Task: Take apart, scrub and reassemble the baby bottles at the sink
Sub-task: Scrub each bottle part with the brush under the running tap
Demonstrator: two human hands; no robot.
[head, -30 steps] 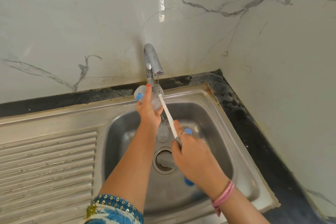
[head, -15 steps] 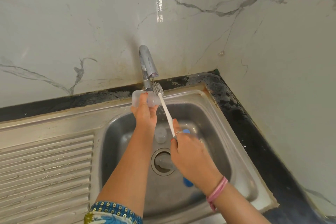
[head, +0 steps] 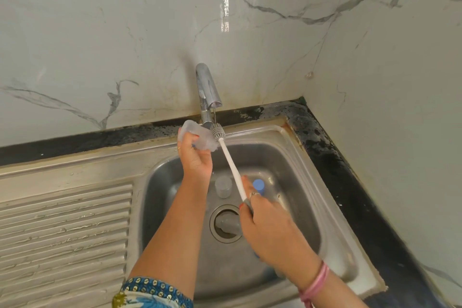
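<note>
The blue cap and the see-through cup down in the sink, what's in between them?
In the head view, the white brush handle crosses above the gap between the clear cup and blue cap.

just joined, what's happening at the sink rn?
A person is washing baby bottle parts at a steel sink. The left hand holds a clear bottle up by the tap, which is running a thin stream. The right hand grips a white-handled bottle brush, its grey bristle head at the bottle's mouth, under the water. A clear cap and a blue part lie in the basin near the drain.
</note>
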